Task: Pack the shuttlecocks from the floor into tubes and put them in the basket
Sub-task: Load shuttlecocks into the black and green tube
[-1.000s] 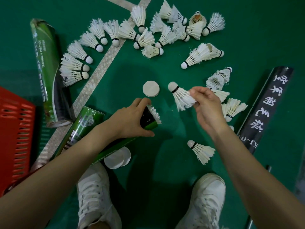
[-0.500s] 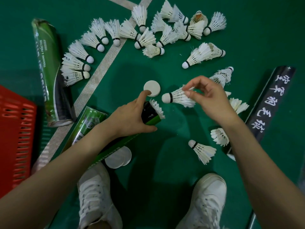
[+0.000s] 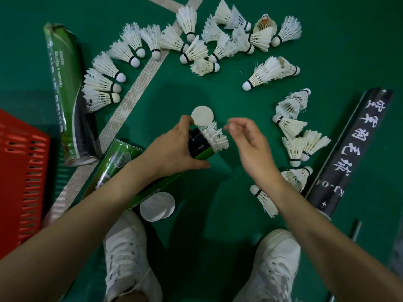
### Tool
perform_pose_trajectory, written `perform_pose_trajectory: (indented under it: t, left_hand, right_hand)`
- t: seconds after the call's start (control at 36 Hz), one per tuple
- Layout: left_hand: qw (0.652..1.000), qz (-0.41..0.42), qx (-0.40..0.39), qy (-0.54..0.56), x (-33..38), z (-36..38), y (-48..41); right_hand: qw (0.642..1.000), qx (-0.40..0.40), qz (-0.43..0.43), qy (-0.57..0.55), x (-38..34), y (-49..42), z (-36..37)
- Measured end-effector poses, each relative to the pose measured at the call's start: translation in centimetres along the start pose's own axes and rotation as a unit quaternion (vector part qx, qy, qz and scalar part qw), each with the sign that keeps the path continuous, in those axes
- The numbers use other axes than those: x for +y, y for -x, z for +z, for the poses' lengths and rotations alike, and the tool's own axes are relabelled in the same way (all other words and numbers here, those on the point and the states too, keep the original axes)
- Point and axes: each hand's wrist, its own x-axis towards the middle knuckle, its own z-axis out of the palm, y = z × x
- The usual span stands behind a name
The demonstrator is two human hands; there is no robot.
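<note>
Shuttlecock: a shuttlecock sits cork-first in the mouth of the green tube, with its feather skirt sticking out.
Handling: it looks very light. The feathers seem brittle and easily bent or frayed, while the cork tip is the firm part.
Where to hold: probably best pinched at the cork or the banded base, or nudged down by the skirt's rim with a soft touch rather than squeezed across the feathers.
Left hand: the left hand grips the green tube just below its mouth, fingers and thumb wrapped round it.
Right hand: the right hand hovers just beside the feathers, fingers loosely curled and holding nothing.
Loose shuttlecocks: many loose shuttlecocks lie in an arc on the floor, with more near the black tube.
Basket: the red basket is at the left edge, cut off, near a second green tube.
Cap: a white cap lies just beyond the tube's mouth.
Hard to see: how full the green tube is cannot be told, since the hand and forearm cover much of it. The right fingertips are blurred, and the basket's inside is out of frame.
</note>
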Motion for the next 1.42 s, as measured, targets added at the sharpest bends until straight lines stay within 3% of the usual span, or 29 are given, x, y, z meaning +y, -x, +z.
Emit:
perform_pose_trajectory:
  t: [0.14,0.25,0.39,0.47,0.53,0.64,0.72,0.81,0.86,0.89,0.97,1.03,1.11,1.25,1.33,1.42]
  left_hand:
    - [0.998,0.042,-0.015,0.032,1.1,0.2,-0.5]
    - [0.999,0.051,-0.001,-0.005,1.3,0.6,-0.7]
    - [0.997,0.014,-0.01,-0.07,1.5,0.5,-1.2]
    - [0.994,0.008,-0.038,-0.101,1.5,0.9,-1.3]
    - [0.991,0.008,-0.055,-0.118,1.7,1.6,-1.4]
    - [0.985,0.011,-0.069,-0.159,2.2,3.4,-1.5]
    - [0.983,0.002,-0.081,-0.164,1.9,4.6,-1.5]
    - [0.982,-0.007,-0.069,-0.173,1.8,5.0,-1.2]
    - [0.983,-0.011,-0.056,-0.175,1.8,5.0,-1.0]
    - [0.984,-0.013,-0.049,-0.173,1.8,4.9,-1.0]
    - [0.985,-0.02,-0.041,-0.163,1.8,4.5,-1.0]
    - [0.988,-0.031,-0.041,-0.147,1.9,4.1,-1.0]
    - [0.989,-0.041,-0.031,-0.136,2.1,3.6,-0.9]
    - [0.996,-0.019,-0.024,-0.085,2.5,2.9,-0.5]
    - [0.997,0.002,-0.04,-0.07,2.7,2.7,-0.2]
    - [0.997,0.008,-0.053,-0.06,3.0,2.5,0.2]
  right_hand:
    - [0.988,-0.113,0.002,0.108,-0.5,1.9,2.8]
    - [0.988,-0.136,0.035,0.061,-0.6,1.1,2.8]
    - [0.997,0.032,0.037,-0.056,0.4,0.7,0.6]
    - [0.992,0.028,0.095,0.079,2.2,0.6,-2.4]
    - [0.959,-0.064,0.146,0.233,4.2,0.8,-4.4]
    - [0.823,-0.258,0.181,0.472,7.0,1.9,-6.5]
    - [0.77,-0.286,0.183,0.541,7.8,2.6,-6.3]
    - [0.747,-0.26,0.164,0.59,8.4,3.2,-5.6]
    - [0.773,-0.216,0.153,0.576,8.6,3.2,-5.5]
    - [0.806,-0.188,0.15,0.542,8.7,3.0,-5.5]
    - [0.933,-0.06,0.139,0.327,7.3,2.1,-5.6]
    - [0.977,0.006,0.138,0.165,5.8,1.0,-5.6]
    - [0.991,0.009,0.13,0.008,3.6,-0.4,-5.7]
    - [0.982,-0.132,0.084,0.103,1.1,-1.3,-4.8]
    - [0.98,-0.089,0.078,0.16,0.9,-1.5,-3.6]
    - [0.994,-0.012,0.104,0.01,0.3,-1.9,-2.9]
